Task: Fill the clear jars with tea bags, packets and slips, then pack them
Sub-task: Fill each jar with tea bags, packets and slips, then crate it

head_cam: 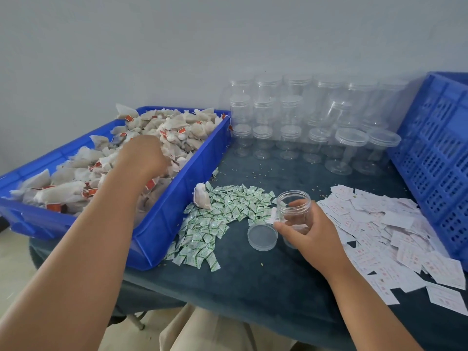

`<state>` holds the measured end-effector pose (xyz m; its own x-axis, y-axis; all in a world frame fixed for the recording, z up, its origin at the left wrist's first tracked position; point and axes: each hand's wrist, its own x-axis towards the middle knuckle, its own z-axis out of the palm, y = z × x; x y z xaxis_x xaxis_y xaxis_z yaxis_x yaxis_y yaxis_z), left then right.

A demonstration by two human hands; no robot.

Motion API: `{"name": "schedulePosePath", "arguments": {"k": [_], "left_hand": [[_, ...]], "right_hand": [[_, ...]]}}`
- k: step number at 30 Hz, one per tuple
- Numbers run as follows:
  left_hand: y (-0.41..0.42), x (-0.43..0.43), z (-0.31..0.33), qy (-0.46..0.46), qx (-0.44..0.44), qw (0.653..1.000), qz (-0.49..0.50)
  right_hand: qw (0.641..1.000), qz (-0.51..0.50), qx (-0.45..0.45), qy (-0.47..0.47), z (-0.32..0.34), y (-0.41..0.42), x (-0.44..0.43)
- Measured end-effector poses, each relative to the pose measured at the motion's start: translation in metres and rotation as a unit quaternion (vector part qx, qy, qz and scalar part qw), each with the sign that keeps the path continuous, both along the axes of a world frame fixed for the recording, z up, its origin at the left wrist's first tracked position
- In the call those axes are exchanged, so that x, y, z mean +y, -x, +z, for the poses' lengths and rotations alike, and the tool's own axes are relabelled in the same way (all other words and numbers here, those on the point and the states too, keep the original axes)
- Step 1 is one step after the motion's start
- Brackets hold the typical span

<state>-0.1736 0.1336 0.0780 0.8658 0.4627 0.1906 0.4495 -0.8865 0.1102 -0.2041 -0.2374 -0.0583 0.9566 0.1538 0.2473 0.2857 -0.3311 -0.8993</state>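
**Head view: open jar [293, 206] stands right of the blue tray [177, 211]**

Right hand [307, 230] has its grip clamped round the upright jar at lower centre-right of the frame: long axis vertical, mouth up, lid [262, 236] off just beside it. Left hand [145, 155], nearer the tea bags [177, 130], is down among them in the blue tray, up-left of the jar. Blur hides whether its grip is on one.

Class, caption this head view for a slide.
Left hand reaches into the tray of tea bags; right hand holds an open jar.
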Motion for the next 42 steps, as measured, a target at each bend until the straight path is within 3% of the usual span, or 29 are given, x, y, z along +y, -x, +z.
{"name": "schedulePosePath", "arguments": {"k": [4,5,8,10,12,15,19,22,27,33,36,38,42], "left_hand": [[0.001,0.004,0.008,0.007,-0.138,0.990,-0.002],[0.000,0.007,0.009,0.012,-0.121,0.993,0.007],[0.003,0.009,0.008,0.013,0.050,0.998,0.038],[0.005,0.011,0.001,0.026,0.095,0.993,0.059],[0.006,0.013,-0.004,0.028,0.033,0.996,0.075],[0.012,0.005,0.007,0.057,-0.129,0.989,0.043],[0.021,-0.044,0.036,0.273,-0.235,0.931,-0.066],[0.031,-0.099,0.037,0.385,-0.192,0.886,-0.176],[0.034,-0.171,-0.005,0.314,-0.067,0.900,-0.294],[0.027,-0.199,-0.027,0.177,-0.021,0.946,-0.273],[0.022,-0.203,-0.024,0.123,0.033,0.945,-0.300],[0.021,-0.199,-0.019,0.167,0.067,0.927,-0.329],[0.021,-0.179,-0.005,0.351,0.064,0.873,-0.334]], "right_hand": [[1.000,0.005,0.000,-0.003,-0.001,-0.002,0.001],[1.000,0.005,-0.001,-0.006,-0.001,-0.002,0.001],[1.000,0.004,-0.003,-0.010,-0.002,-0.003,0.001],[1.000,0.006,0.000,-0.008,-0.002,-0.003,0.001],[1.000,0.007,0.002,-0.003,-0.003,-0.003,0.001],[1.000,0.010,0.004,0.002,-0.003,-0.002,0.001],[1.000,0.016,-0.003,0.010,-0.001,-0.002,0.001],[1.000,0.025,-0.003,0.007,-0.001,-0.001,0.001],[1.000,0.026,-0.005,-0.001,0.000,0.000,-0.001],[0.999,0.021,-0.020,0.015,-0.003,-0.002,-0.001],[0.999,0.022,-0.025,0.016,-0.004,-0.002,-0.002],[0.999,0.025,-0.024,0.005,-0.004,-0.002,-0.003],[0.999,0.021,-0.017,-0.023,-0.001,-0.001,-0.003]]}}
